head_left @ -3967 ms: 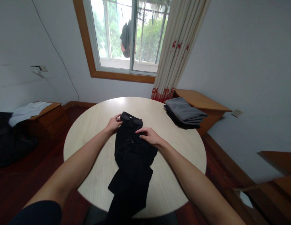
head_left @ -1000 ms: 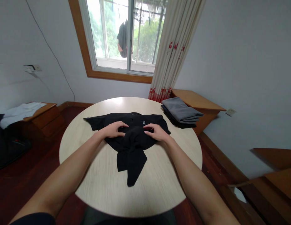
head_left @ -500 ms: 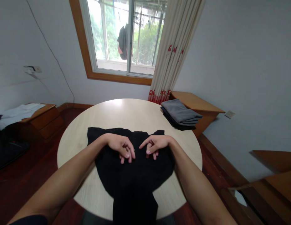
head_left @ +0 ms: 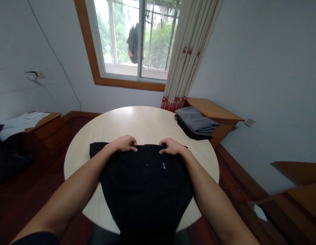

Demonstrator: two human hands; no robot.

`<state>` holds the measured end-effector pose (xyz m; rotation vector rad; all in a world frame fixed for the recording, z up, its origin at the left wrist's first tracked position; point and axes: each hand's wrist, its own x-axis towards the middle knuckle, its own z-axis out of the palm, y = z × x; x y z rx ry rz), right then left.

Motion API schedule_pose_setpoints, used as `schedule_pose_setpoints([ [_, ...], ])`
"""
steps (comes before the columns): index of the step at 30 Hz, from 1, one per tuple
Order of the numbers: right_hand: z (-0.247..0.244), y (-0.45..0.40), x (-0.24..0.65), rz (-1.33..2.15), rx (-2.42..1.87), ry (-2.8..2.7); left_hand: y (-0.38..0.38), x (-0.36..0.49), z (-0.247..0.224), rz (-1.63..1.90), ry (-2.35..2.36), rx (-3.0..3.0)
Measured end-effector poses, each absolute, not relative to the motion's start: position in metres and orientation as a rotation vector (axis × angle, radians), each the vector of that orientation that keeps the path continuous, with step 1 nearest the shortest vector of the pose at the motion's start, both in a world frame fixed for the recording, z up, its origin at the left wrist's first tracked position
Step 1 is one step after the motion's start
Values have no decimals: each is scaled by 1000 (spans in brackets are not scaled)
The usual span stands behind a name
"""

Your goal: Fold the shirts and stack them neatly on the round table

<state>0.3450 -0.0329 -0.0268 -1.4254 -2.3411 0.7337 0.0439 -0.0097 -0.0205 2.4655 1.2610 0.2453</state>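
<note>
A black garment (head_left: 145,190) with a small white logo lies spread on the round pale table (head_left: 117,122), its lower part hanging over the near edge. At its far edge, left of the middle, my left hand (head_left: 125,144) pinches the cloth between thumb and fingers. My right hand (head_left: 171,146) grips the same far edge right of the middle, thumb on top. The fingertips of both hands are partly hidden behind the fabric.
Folded grey and black clothes (head_left: 196,121) are stacked at the table's right far edge. Behind them stands a wooden cabinet (head_left: 214,109). A small wooden drawer unit (head_left: 49,131) with white cloth is at the left, below a wall socket.
Both hands have moved from above the garment's middle out to its far edge and closed on it. The cloth is flatter, and the white logo now shows.
</note>
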Motion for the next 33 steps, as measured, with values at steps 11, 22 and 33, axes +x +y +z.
schedule_pose_setpoints([
  [11, -34, -23, 353, 293, -1343, -2188, -16, 42, -9, 666, 1268, 2646],
  [22, -63, 5, 383, 248, -1741, -2015, 22, 33, -63, 698, 1546, 2364],
  [33, -66, 12, 386, 208, -1985, -1996, 30, 33, -64, 506, 1743, 2212],
])
